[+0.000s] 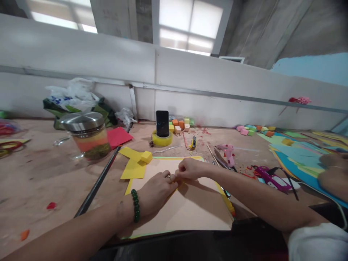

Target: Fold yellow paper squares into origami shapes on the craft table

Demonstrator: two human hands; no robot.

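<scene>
My left hand, with a green bead bracelet and a ring, lies over a stack of pale paper. Its fingers are closed on a small yellow paper piece, mostly hidden under them. My right hand touches the left fingertips, its fingers pinched at the same yellow piece. Left of the hands, a yellow paper cube rests on yellow paper sheets at the stack's upper left corner.
A glass jug stands at the left beside red paper. Behind the stack are a phone on yellow tape, a cutter and colored cubes. A pink glue gun lies right; another person's hands are far right.
</scene>
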